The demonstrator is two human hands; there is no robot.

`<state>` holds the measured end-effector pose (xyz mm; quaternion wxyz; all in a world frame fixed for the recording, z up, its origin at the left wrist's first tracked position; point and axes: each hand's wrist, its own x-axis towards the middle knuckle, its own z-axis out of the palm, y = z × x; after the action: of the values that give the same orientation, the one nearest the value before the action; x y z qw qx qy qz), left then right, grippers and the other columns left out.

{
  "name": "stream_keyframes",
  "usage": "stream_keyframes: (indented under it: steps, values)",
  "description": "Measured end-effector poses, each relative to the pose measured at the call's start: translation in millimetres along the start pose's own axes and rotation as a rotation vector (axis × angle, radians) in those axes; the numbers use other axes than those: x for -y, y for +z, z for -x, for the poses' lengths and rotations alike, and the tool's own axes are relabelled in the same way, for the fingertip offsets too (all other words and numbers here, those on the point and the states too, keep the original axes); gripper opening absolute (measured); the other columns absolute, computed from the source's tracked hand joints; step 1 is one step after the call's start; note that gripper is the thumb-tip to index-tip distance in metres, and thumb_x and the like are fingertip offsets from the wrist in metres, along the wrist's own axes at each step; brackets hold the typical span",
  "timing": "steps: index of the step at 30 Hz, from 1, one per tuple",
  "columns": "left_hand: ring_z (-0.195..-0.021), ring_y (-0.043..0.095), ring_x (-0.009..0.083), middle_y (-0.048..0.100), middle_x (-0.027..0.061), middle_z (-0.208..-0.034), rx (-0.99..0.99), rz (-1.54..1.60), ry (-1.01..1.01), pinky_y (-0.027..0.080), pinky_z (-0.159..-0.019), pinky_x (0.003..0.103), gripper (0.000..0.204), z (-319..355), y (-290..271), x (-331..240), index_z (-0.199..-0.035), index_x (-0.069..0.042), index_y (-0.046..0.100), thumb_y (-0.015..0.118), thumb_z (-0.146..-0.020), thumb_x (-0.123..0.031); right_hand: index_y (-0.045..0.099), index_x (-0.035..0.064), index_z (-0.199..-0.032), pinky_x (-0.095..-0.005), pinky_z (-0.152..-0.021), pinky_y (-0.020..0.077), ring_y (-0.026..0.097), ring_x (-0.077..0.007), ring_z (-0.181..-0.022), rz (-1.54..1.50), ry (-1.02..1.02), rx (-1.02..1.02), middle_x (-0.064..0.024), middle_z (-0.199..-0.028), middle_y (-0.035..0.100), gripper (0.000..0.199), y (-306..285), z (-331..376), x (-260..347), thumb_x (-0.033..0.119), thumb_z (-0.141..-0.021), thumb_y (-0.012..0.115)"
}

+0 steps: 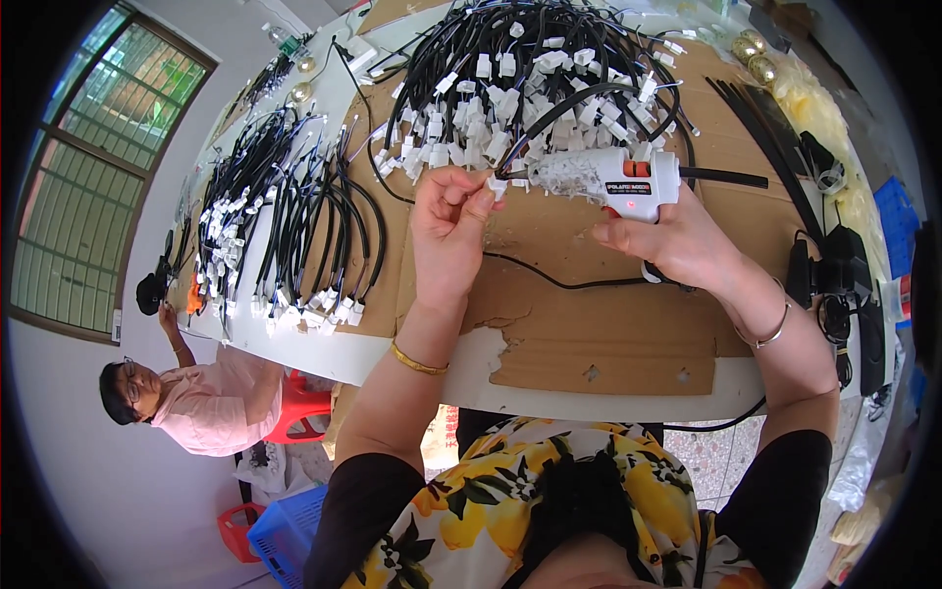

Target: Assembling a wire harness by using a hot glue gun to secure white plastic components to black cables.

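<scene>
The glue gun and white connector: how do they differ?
The glue gun is far bigger than the white connector. The glue gun is gripped in the right hand; the white connector is pinched in the left hand. A black rod juts from the glue gun's back, while thin wires lead to the white connector. Both are mostly white and held above the cardboard.

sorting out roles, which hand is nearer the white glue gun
Right: the right hand grips the glue gun; the left hand is just off its front end, pinching a white connector.
</scene>
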<state>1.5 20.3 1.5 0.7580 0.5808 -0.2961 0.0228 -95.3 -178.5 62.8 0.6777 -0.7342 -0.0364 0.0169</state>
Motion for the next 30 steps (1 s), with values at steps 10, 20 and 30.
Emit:
stream_keyframes:
  steps: [10, 20, 30]
  values:
    - [-0.082, 0.057, 0.0153, 0.056, 0.0063, -0.089, -0.017, -0.007, 0.007, 0.049, -0.071, 0.029, 0.013, -0.2, 0.8, -0.7, -0.092, -0.004, 0.043, 0.050, -0.083, 0.002, 0.049, 0.0026, -0.086, -0.0201, -0.056, 0.0388, 0.045, -0.0042, -0.064, 0.029, 0.036, -0.004, 0.0022, -0.072, 0.049, 0.020, -1.3, -0.5, -1.7, 0.002, -0.071, 0.063]
    - [-0.078, 0.053, 0.0101, 0.057, 0.0077, -0.093, -0.036, -0.005, 0.016, 0.047, -0.072, 0.024, 0.013, 0.0, 2.6, -2.3, -0.091, -0.003, 0.044, 0.050, -0.082, 0.004, 0.050, 0.0034, -0.084, -0.0204, -0.058, 0.0387, 0.044, -0.0041, -0.066, 0.098, 0.024, -0.005, 0.0028, -0.073, 0.048, 0.020, -1.5, 0.7, 1.0, 0.003, -0.071, 0.064]
    - [-0.079, 0.054, 0.0103, 0.057, 0.0089, -0.094, -0.015, -0.021, 0.025, 0.047, -0.072, 0.024, 0.014, -0.7, 2.2, -2.5, -0.090, -0.003, 0.044, 0.050, -0.081, 0.006, 0.051, 0.0019, -0.088, -0.0206, -0.060, 0.0399, 0.046, -0.0045, -0.068, 0.022, 0.078, -0.010, 0.0022, -0.074, 0.050, 0.021, -2.4, 0.5, -1.6, 0.004, -0.071, 0.063]
